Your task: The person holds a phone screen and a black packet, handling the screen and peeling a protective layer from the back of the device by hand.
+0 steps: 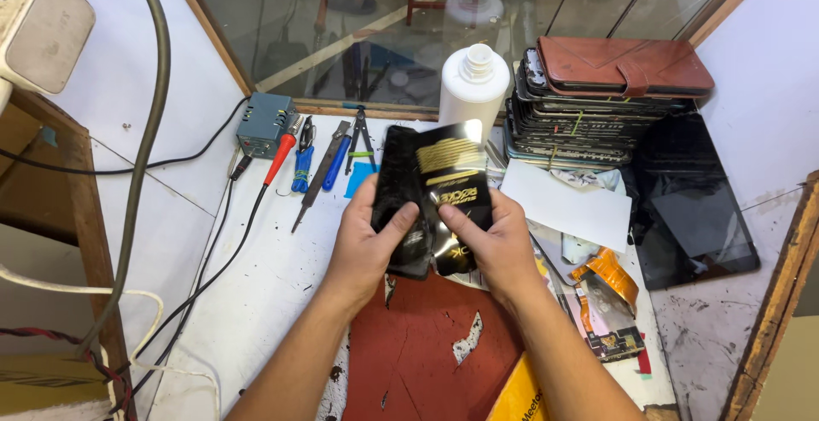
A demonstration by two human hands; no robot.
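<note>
Two bare hands meet above a cluttered white workbench (256, 276), each closed on its own flat black thing. The left hand (368, 246) clamps a black phone (399, 203), thumb across the front near the lower end and fingers curled behind; the phone stands nearly upright, tilted a little left, its face dark and dull. The right hand (499, 246) pinches a glossy black packet (452, 191) with gold lettering and a gold band, thumb pressed on its lower front. The packet overlaps the phone's right edge and catches a bright glare near its top corner; its surface is shiny and slightly bowed.

Both are held above the bench, over the upper edge of a worn red mat (426, 344) with chipped patches. Behind them stands a white plastic bottle (473, 84), and just to its right a tall stack of phones (580, 122) topped by a brown leather wallet case (627, 67). A dark tablet (695, 208) lies right of the stack, with a white sheet of paper (567, 203) beside it. Along the back left lie a red-handled soldering iron (280, 156), blue-handled pliers (302, 165) and tweezers (362, 135), near a small grey-blue box (263, 122). Orange packaging (610, 276) sits near the right wrist.
</note>
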